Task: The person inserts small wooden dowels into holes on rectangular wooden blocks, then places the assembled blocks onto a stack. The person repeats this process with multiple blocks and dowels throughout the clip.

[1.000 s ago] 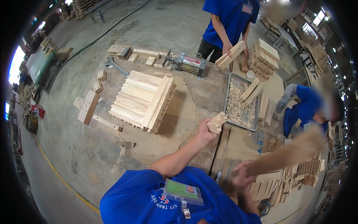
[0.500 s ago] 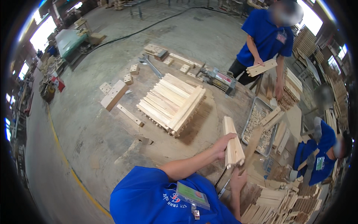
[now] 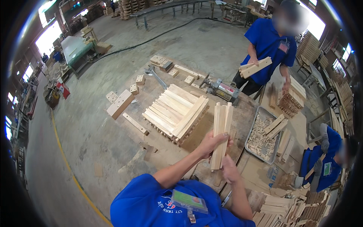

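My left hand (image 3: 214,144) is wrapped round a bundle of pale wooden slats (image 3: 218,126), held upright above the near side of the workbench. My right hand (image 3: 231,171) is closed at the bundle's lower right end, on a slat that leans along its side; its fingertips are partly hidden. To the left of my hands, a square stack of slats (image 3: 172,109) sits on the bench, with a few slats laid crosswise on top. A metal tray of small wooden dowels (image 3: 261,139) stands to the right, with two slats across it.
A wrench (image 3: 157,77), drilled wooden blocks (image 3: 118,103) and a cylinder-shaped clamp device (image 3: 225,90) lie along the bench's far side. A co-worker (image 3: 270,49) holds slats across the bench; another person (image 3: 321,162) works at right. More slats (image 3: 278,206) are piled at lower right.
My left hand has brought the bundle leftward and turned it more upright. My right hand has moved up and left with it. The co-worker's slats have shifted slightly left.
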`<state>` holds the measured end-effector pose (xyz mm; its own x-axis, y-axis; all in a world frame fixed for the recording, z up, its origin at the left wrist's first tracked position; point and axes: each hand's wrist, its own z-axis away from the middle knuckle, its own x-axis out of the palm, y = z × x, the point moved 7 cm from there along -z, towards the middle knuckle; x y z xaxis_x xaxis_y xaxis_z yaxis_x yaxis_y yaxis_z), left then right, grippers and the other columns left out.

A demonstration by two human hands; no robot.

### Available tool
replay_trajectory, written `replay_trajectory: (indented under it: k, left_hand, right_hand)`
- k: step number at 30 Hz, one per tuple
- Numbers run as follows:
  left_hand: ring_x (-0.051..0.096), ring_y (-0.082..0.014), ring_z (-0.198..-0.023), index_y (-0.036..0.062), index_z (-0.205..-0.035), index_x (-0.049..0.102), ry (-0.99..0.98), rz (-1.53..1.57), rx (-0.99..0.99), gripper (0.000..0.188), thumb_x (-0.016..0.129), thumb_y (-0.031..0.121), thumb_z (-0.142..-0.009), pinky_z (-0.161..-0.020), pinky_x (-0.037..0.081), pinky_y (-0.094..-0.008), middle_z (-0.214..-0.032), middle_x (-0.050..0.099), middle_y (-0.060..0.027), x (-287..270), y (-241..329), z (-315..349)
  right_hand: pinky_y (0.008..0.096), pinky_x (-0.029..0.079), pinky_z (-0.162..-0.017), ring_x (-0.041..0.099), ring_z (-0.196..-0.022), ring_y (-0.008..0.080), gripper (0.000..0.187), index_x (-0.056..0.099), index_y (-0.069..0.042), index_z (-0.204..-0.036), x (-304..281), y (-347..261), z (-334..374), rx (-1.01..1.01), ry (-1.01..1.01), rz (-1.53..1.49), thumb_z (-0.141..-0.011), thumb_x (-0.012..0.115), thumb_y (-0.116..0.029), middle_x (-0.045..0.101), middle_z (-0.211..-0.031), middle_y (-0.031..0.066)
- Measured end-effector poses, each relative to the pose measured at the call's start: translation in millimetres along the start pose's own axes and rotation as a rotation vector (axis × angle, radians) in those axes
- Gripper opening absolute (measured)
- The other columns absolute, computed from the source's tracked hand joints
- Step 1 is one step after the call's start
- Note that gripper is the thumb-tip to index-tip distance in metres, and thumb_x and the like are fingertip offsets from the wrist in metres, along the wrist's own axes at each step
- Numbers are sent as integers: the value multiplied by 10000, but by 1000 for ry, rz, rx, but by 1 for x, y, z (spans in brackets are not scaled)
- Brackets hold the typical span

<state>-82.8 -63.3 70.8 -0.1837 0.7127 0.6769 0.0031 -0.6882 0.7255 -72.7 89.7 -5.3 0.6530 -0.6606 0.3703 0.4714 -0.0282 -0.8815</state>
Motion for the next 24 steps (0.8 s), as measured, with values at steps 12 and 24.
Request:
replay_trajectory:
  k: [12, 24]
  left_hand:
    - [671, -312, -1274, -26, -1522, 446, -246, -91, 33, 645, 678, 350, -1053, -1072, 564, -487, -1400, 646, -200, 3, 5, 11]
    - [675, -288, -1246, -22, -1550, 438, -208, -152, 23, 662, 679, 335, -1047, -1061, 558, -451, -1419, 640, -196, -5, 10, 10]
  right_hand:
    - [355, 664, -772, 686, -1099, 162, 518, 528, -28, -1463, 43, -17, 17, 160, -77, 76, -1051, 737, -262, 660, -1302, 62]
    - [318, 664, -735, 712, -933, 137, 416, 605, -31, -1369, 61, -26, 15, 20, -19, 162, -1024, 763, -203, 714, -1166, 34]
